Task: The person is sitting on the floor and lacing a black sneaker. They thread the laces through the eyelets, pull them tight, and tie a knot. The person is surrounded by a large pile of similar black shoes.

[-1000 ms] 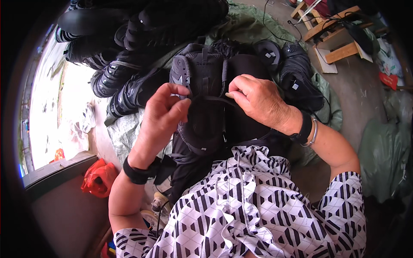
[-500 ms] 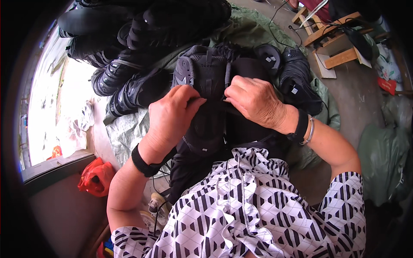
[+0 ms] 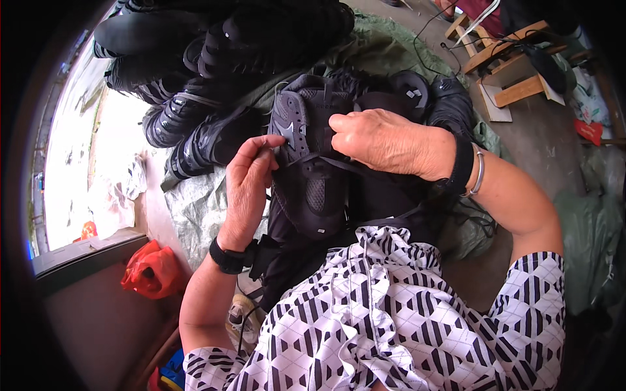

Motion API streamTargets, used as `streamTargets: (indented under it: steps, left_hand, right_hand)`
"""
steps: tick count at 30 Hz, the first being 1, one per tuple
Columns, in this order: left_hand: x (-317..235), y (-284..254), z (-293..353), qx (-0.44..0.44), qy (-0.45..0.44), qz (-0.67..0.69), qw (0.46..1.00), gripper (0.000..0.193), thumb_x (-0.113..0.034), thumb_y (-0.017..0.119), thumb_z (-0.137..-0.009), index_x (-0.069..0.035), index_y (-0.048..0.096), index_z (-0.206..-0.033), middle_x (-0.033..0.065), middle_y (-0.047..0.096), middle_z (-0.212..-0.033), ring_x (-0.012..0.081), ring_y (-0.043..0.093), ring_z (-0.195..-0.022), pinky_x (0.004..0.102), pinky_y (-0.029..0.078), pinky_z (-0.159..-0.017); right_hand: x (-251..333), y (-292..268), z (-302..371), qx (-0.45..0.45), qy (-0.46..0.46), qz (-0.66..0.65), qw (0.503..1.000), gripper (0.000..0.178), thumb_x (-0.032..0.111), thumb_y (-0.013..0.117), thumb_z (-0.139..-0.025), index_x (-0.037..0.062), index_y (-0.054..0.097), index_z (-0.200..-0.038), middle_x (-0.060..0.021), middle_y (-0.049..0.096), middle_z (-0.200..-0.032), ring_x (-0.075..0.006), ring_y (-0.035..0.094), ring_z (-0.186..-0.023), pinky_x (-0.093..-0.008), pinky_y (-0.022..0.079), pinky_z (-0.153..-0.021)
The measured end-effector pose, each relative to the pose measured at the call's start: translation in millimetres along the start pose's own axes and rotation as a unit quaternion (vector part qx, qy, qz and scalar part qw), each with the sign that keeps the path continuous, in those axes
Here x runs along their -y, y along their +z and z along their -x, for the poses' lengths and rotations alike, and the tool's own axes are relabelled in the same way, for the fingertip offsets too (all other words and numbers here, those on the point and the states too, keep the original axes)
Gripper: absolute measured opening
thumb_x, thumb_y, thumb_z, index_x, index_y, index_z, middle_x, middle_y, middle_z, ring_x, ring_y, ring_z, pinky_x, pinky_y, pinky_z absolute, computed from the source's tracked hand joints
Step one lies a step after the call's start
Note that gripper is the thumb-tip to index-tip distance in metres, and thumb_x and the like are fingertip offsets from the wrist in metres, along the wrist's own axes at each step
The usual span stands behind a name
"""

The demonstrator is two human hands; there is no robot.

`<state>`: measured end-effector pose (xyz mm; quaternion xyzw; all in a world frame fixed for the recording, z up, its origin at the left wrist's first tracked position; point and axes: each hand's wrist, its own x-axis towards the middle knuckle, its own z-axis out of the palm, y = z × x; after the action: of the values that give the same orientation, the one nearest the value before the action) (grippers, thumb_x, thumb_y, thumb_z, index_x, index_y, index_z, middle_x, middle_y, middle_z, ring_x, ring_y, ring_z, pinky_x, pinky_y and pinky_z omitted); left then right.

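A black sneaker (image 3: 317,189) rests on my lap with its toe towards me. Its side flap with eyelets carries a light grey patch, and a dark shoelace (image 3: 323,159) crosses the front of the opening. At the shoe's left edge, my left hand (image 3: 249,176) has thumb and forefinger closed on the side by the eyelets. Over the right side of the opening is my right hand (image 3: 381,142), fingers curled together; what they pinch is hidden. The lace runs off to the right beneath that hand.
Many dark shoes (image 3: 189,111) are heaped at the far left, and more shoes (image 3: 451,104) lie beyond my right hand. A greenish sheet (image 3: 381,36) spreads under them. A red plastic bag (image 3: 153,270) is at left, a wooden stool (image 3: 515,88) at far right.
My hands have moved apart. The left has slid down and left to the shoe's edge; the right has turned across the opening, and more of the shoe's front and lace shows.
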<state>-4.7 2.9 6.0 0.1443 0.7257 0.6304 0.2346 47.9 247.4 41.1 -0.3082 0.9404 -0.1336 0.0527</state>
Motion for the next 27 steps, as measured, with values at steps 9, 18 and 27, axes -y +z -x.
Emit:
streamTargets:
  steps: [9,18,27]
  left_hand:
    - [-3.6,2.1,6.0,-0.019,0.058,0.065,0.996,0.020,-0.015,0.053,-0.099,-0.003,0.065,-0.110,-0.0058,0.055,-0.082,0.0011,0.044,-0.071,0.0164,0.038,-0.064]
    - [12.4,11.0,1.2,-0.001,0.112,0.079,0.991,0.017,-0.016,0.061,-0.095,-0.004,0.063,-0.108,-0.0053,0.059,-0.083,0.0017,0.050,-0.072,0.0162,0.040,-0.062]
    - [1.9,-10.5,-5.6,0.050,-0.021,0.065,0.996,0.017,-0.015,0.064,-0.093,-0.001,0.065,-0.103,0.0010,0.065,-0.082,0.0065,0.059,-0.069,0.0188,0.048,-0.064]
  right_hand:
    - [20.6,-4.7,-9.8,0.049,0.139,-0.005,0.989,0.009,-0.002,0.062,-0.073,-0.0042,0.066,-0.080,-0.0206,0.061,-0.094,-0.0365,0.065,-0.086,-0.0439,0.053,-0.074]
    - [29.3,23.1,-0.3,-0.042,0.224,-0.016,0.974,0.005,0.004,0.060,-0.083,-0.0008,0.058,-0.083,-0.0161,0.055,-0.088,-0.0348,0.060,-0.086,-0.0423,0.050,-0.076]
    - [-22.9,-43.7,4.4,-0.372,0.171,-0.649,0.641,0.019,0.023,0.055,-0.097,0.0044,0.058,-0.096,-0.0076,0.065,-0.079,-0.0142,0.062,-0.068,-0.0270,0.051,-0.064]
